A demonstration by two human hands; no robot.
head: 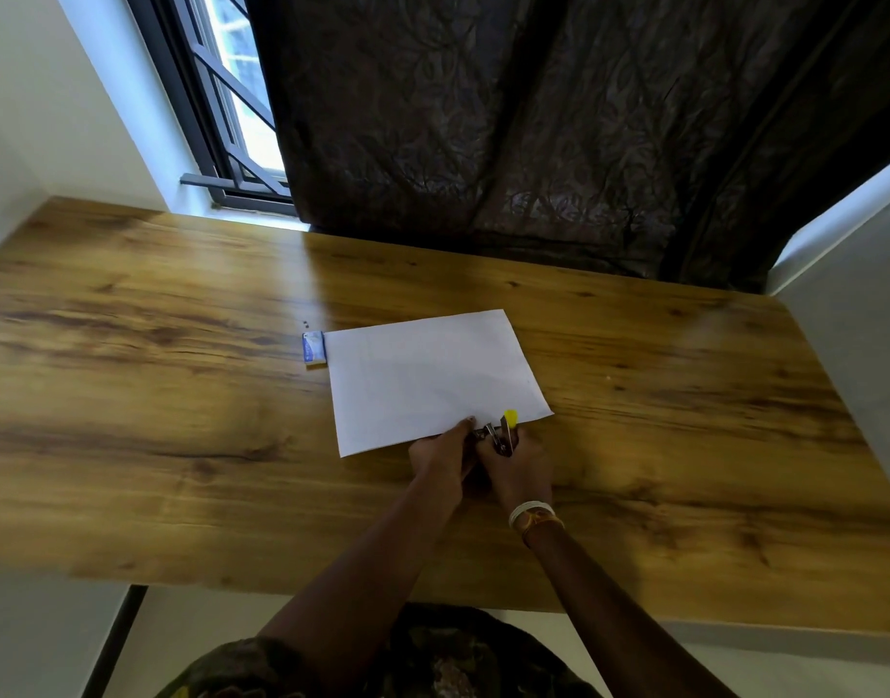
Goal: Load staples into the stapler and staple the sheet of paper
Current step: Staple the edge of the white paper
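A white sheet of paper (428, 377) lies flat on the wooden table (181, 395). A small stapler (503, 435) with metal parts and a yellow top is held at the paper's near edge, its top swung up. My right hand (516, 471) grips the stapler from below. My left hand (443, 453) is beside it, fingers pinched at the stapler's metal part; what they hold is too small to tell. A small blue and white staple box (313, 349) sits against the paper's far left corner.
Two tiny dark specks (307, 323) lie just beyond the staple box. A dark curtain (533, 133) hangs behind the table, and a barred window (231, 93) is at the back left. A white wall (861, 345) borders the table's right side.
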